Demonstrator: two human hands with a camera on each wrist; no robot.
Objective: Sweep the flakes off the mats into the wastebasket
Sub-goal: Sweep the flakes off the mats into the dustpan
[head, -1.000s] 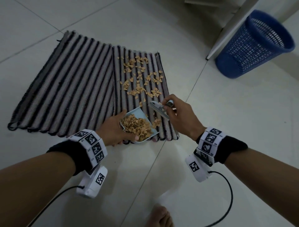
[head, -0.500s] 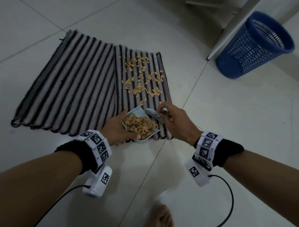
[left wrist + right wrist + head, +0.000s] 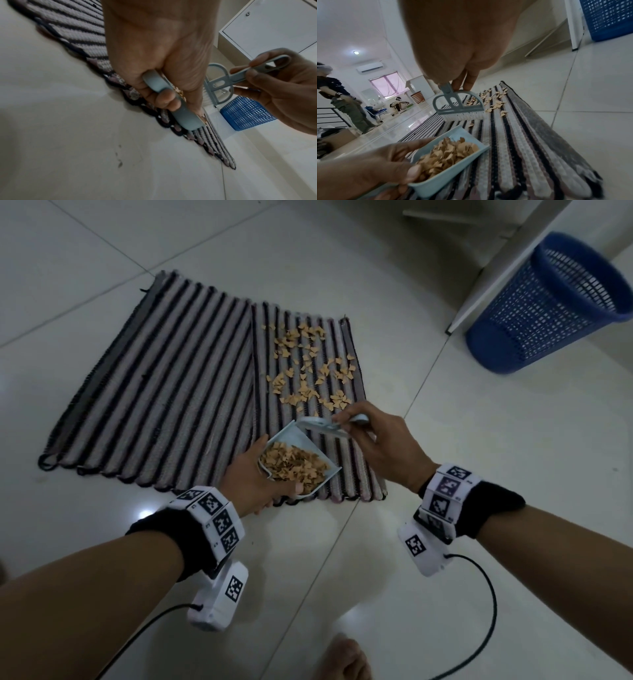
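Two striped mats (image 3: 164, 392) lie side by side on the floor; tan flakes (image 3: 308, 368) are scattered over the far half of the right mat (image 3: 522, 135). My left hand (image 3: 253, 477) grips a light blue dustpan (image 3: 301, 436) heaped with flakes (image 3: 448, 152), tilted above the right mat's near edge. My right hand (image 3: 380, 440) pinches the handle of a small blue brush (image 3: 458, 106), held just beyond the pan's far lip with its white bristles pointing down at the mat. A blue mesh wastebasket (image 3: 555, 302) stands at the far right.
A white cabinet (image 3: 267, 27) stands beside the wastebasket. Pale tiled floor surrounds the mats. My bare foot (image 3: 346, 659) shows at the bottom. In the right wrist view a person (image 3: 337, 97) stands far off to the left, near a black railing.
The dustpan has lifted and tilted back with its load. The brush has moved from the pan's right side to its far lip.
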